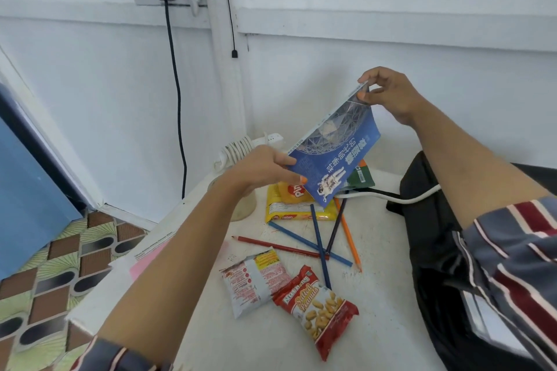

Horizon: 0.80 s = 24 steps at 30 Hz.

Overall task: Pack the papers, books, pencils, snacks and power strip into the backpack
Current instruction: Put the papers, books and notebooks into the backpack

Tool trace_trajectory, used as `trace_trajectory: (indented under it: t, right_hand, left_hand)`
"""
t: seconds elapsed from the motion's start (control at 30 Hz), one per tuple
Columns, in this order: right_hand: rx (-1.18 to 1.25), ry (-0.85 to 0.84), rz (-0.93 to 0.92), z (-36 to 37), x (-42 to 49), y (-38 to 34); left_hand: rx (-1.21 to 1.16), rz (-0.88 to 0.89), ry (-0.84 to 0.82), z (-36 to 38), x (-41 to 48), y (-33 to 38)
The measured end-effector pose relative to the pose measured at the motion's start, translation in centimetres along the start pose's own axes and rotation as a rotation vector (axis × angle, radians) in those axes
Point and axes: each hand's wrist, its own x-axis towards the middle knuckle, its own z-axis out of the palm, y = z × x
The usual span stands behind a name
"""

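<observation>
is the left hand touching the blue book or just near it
Touching. The head view shows the left hand gripping the blue book at its lower edge, thumb on the cover; the right hand pinches its top corner.

Head camera looks forward and down, close over the table [376, 295].

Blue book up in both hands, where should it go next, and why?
Probably carry it right and down into the black backpack, which lies under the right arm. The left hand and right hand hold the blue book clear above the table.
</observation>
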Motion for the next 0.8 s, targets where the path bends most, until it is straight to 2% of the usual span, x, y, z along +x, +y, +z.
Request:
trace_trajectory:
  t: [0.27,0.47,0.53,0.6,0.67,0.8]
  right_hand:
    - [0.151,0.167,-0.115,-2.7,-3.5,-4.4]
    - [0.279,0.298,-0.170,-3.7,-7.1,-7.3]
    - [0.315,0.347,-0.173,-4.1,-8.5,-8.1]
    - [0.337,0.384,-0.174,-4.4,-9.9,-8.8]
    - [0.356,0.412,-0.174,-4.6,-11.5,-9.3]
    - [0.410,0.496,-0.151,-4.9,-14.9,-10.3]
  left_hand:
    - [-0.164,0.334,0.388,1.6,-1.3,0.7]
    - [-0.197,0.580,0.579,2.7,-2.1,1.7]
    - [-0.214,0.652,0.606,3.2,-2.7,2.1]
    - [-0.328,0.703,0.586,3.7,-3.4,2.6]
    - [-0.449,0.706,0.550,4.3,-4.1,3.2]
    - [-0.485,0.704,0.533,5.6,-5.2,4.0]
